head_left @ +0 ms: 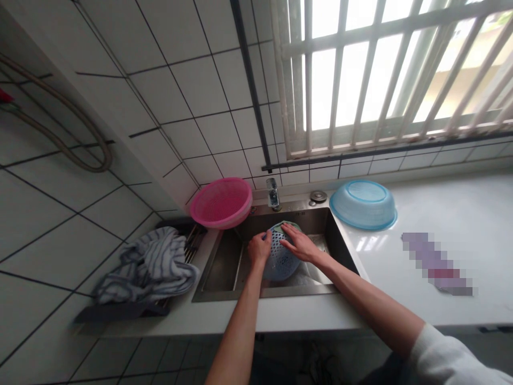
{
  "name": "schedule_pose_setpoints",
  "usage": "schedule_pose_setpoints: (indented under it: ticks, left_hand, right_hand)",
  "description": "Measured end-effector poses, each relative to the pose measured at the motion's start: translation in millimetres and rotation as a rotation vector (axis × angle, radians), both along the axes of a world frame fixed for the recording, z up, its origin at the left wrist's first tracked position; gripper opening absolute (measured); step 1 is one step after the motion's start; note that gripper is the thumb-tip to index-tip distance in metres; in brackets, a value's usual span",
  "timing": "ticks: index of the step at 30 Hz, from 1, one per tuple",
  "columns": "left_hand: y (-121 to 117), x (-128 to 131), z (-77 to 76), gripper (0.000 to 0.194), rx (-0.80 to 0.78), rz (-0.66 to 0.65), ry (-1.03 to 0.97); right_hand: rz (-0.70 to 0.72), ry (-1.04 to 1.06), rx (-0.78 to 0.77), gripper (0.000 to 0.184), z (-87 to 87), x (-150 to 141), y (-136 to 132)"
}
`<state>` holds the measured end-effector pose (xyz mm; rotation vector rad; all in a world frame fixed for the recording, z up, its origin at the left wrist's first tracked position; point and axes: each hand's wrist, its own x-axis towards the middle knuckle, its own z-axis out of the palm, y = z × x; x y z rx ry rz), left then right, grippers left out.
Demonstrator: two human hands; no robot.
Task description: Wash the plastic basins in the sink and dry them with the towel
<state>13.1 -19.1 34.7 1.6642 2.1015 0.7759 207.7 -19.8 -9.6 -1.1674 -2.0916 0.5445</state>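
Observation:
A pale blue plastic colander [281,266] with a pattern of holes is tilted in the steel sink [218,267]. My left hand [260,248] is closed on the colander's left rim. With its fingers stretched out and the thumb apart, my right hand [300,245] lies against the upper right of the colander. Something thin and green [285,223], perhaps a cloth, shows at the rim by my right fingertips; most of it is hidden. Behind the colander stands the chrome faucet [273,193].
A pink basket [222,203] leans at the sink's back left corner. A blue basin [364,206] lies upside down at the right, near a metal drain strainer [318,196]. Left sits a striped towel [152,262] on a rack. A pixelated purple item [435,262] is on the white counter [441,198].

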Motion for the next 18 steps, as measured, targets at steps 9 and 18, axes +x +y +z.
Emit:
schedule_pose_setpoints:
  ticks: [9, 18]
  left_hand:
    - [16.7, -10.3, -20.7, 0.061, 0.124, -0.149, -0.52]
    - [22.0, -6.5, -30.2, 0.056, 0.134, -0.302, -0.758]
  right_hand:
    - [0.147, -0.019, 0.153, 0.065, 21.8, -14.8, -21.9]
    - [-0.109, 0.098, 0.035, 0.058, 16.2, 10.7, -0.5]
